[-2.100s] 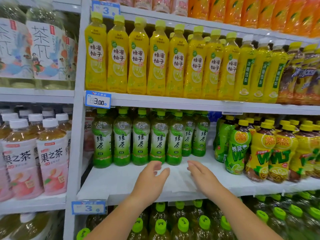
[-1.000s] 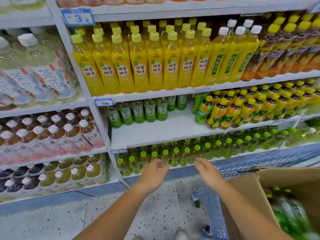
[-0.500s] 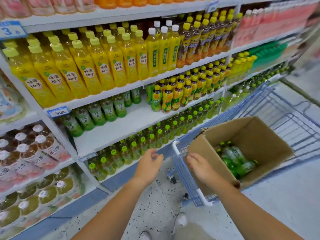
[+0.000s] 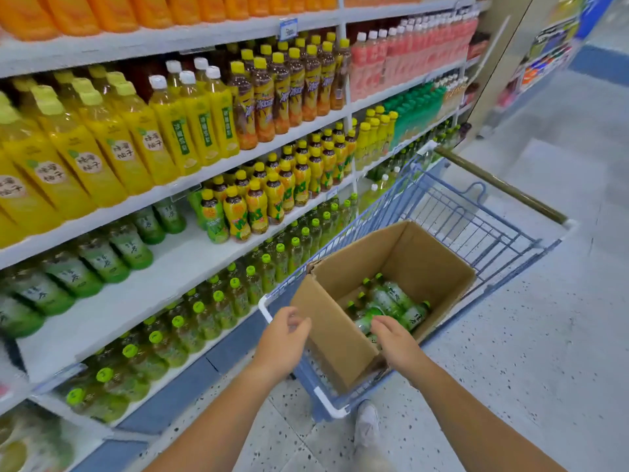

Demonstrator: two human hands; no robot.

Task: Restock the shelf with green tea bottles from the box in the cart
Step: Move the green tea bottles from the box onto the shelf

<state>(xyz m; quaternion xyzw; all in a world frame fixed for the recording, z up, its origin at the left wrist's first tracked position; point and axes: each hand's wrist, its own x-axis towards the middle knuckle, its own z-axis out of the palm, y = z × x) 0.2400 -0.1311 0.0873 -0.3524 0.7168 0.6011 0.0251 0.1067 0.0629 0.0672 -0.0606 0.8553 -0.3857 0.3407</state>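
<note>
An open cardboard box [image 4: 439, 264] sits in a blue wire cart [image 4: 483, 233]. Several green tea bottles [image 4: 391, 301] lie on their sides at its bottom. My right hand [image 4: 391, 338] reaches over the box's near wall, fingers spread, just above the bottles and holding nothing. My left hand [image 4: 284, 338] hovers at the box's left corner, fingers loosely curled and empty. On the white shelf [image 4: 163, 284] a row of green tea bottles [image 4: 98, 257] stands at the back, with bare shelf in front.
Yellow honey-citrus bottles [image 4: 102, 151] fill the shelf above. Yellow-capped lemon tea bottles [image 4: 265, 199] stand right of the green tea. More green-capped bottles [image 4: 190, 325] sit on the shelf below. The cart's handle [image 4: 503, 185] points away down the speckled aisle floor [image 4: 527, 335].
My view has swung from the shelf down and right to the cart. Both hands left the shelf and moved over the box, the right one now inside it.
</note>
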